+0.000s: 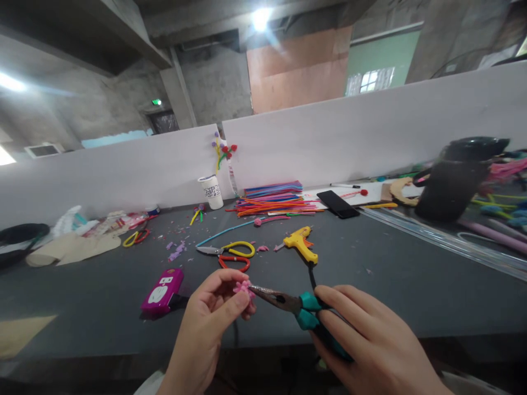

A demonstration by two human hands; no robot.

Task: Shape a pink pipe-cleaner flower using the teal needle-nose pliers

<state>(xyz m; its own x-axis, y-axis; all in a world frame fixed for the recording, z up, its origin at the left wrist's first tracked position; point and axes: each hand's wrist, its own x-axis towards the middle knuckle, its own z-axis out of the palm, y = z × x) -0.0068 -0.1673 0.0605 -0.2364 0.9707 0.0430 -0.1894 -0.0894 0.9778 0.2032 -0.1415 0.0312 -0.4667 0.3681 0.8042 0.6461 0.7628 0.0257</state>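
At lower centre, the left hand [208, 315] pinches a pink piece [240, 286]; the right hand [364, 329] grips pliers [293, 303], whose tips, seemingly touching it, need gentle, steady pressure

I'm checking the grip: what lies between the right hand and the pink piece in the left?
The pliers, in the head view: the right hand grips their handles; their tips reach the left hand's pink piece.
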